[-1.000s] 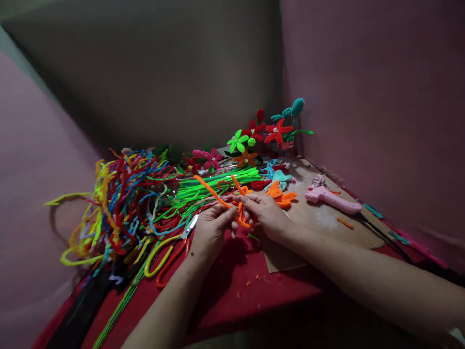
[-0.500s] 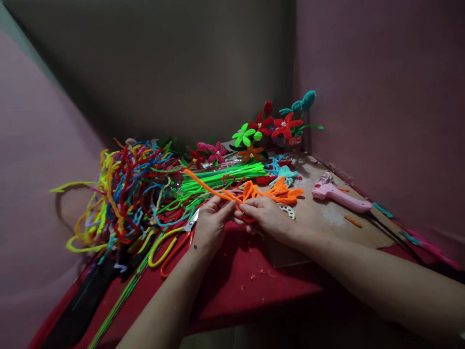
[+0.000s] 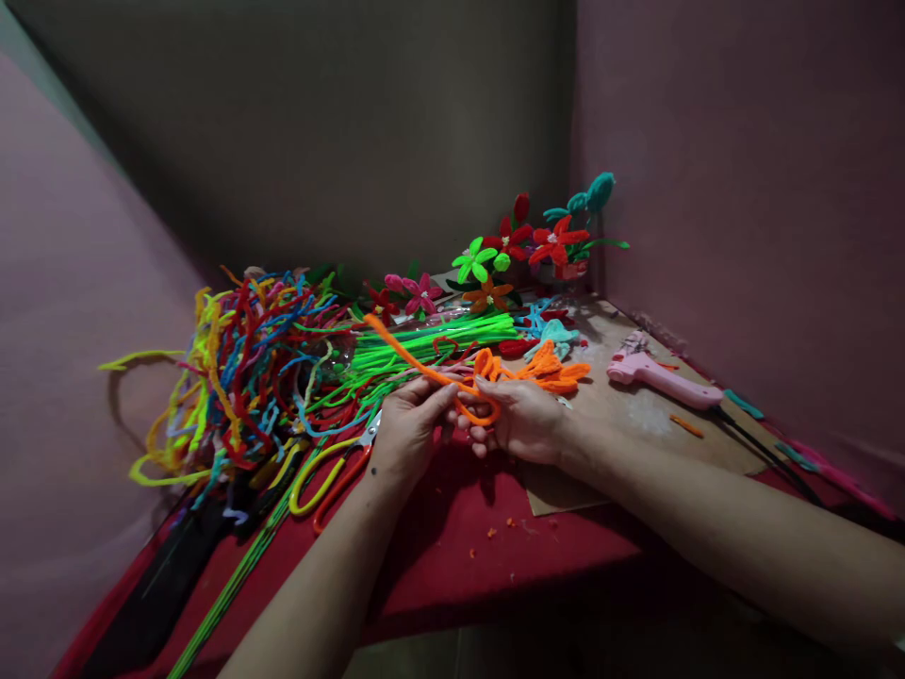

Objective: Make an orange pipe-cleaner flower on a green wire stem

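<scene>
An orange pipe cleaner [image 3: 400,351] is held between my two hands, its free end rising to the upper left and its other part bent into a loop. My left hand [image 3: 417,420] pinches it with thumb and fingertips. My right hand [image 3: 527,417] is closed around the looped part, some fingers curled underneath. Just behind the right hand lie folded orange pipe cleaner petals [image 3: 555,375]. Scissors [image 3: 332,476] with one yellow and one red handle lie beside my left wrist, blades partly hidden by the hand.
A tangled heap of coloured pipe cleaners [image 3: 240,377] fills the left. Green pipe cleaners [image 3: 438,341] lie behind my hands, with pipe cleaner flowers [image 3: 487,297] at the back. A pink glue gun [image 3: 665,380] rests on cardboard [image 3: 714,438] at right. Orange scraps [image 3: 492,533] dot the red cloth [image 3: 551,571].
The orange pipe cleaner has been bent into a clearer loop between my hands, and its free end has tilted up. My right hand has turned slightly and shifted right.
</scene>
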`<state>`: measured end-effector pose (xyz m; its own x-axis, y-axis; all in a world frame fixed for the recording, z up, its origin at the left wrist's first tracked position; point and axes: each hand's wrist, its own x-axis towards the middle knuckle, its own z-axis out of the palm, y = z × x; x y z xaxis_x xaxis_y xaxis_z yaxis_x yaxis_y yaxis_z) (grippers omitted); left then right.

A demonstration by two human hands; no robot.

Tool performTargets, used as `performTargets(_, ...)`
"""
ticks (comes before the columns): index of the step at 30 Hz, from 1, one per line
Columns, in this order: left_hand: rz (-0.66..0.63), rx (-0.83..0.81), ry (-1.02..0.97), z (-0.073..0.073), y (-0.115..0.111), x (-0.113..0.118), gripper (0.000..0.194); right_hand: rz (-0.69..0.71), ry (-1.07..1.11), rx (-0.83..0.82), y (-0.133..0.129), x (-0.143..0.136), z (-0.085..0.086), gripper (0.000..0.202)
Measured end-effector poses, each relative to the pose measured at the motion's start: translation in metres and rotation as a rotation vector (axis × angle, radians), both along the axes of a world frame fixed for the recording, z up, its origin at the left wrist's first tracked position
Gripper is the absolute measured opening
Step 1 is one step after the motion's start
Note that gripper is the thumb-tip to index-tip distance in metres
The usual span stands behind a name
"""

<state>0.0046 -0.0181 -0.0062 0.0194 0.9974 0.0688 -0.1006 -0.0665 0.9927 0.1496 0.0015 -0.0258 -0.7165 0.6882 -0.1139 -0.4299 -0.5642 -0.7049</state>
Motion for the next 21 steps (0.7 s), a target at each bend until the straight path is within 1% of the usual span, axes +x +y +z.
performTargets(2, 0.007, 0.027, -0.002, 0.002, -0.001, 0.002, 0.022, -0.057, -0.034, -0.004, -0.002, -0.002, 0.001, 0.029)
performTargets(5, -0.044, 0.019, 0.098, 0.005, -0.004, 0.004, 0.019, -0.129, -0.145, 0.145, -0.007, -0.006, 0.0, 0.034)
performTargets(7, -0.073, -0.001, 0.173, 0.005, -0.006, 0.006, 0.017, -0.115, -0.224, 0.25, -0.009, -0.007, -0.001, 0.045)
performTargets(9, -0.103, -0.008, 0.2, 0.005, -0.007, 0.007, 0.02, -0.085, -0.295, 0.283, -0.01, -0.008, -0.002, 0.055)
performTargets(12, -0.119, -0.005, 0.188, 0.004, -0.007, 0.006, 0.02, -0.043, -0.334, 0.223, -0.008, -0.006, -0.001, 0.058)
performTargets(14, -0.071, 0.005, 0.197, 0.004, -0.007, 0.004, 0.02, -0.032, -0.286, 0.167, -0.006, -0.005, 0.0, 0.054)
performTargets(17, -0.008, 0.026, 0.215, 0.006, -0.006, 0.0, 0.017, -0.021, -0.185, 0.069, -0.004, -0.003, 0.002, 0.038)
performTargets(19, -0.014, 0.037, 0.21, 0.006, -0.006, -0.002, 0.016, -0.019, -0.149, 0.018, -0.004, -0.001, 0.003, 0.025)
performTargets(21, -0.031, 0.033, 0.185, 0.005, -0.005, -0.004, 0.016, -0.031, -0.132, -0.014, -0.005, -0.001, 0.003, 0.019)
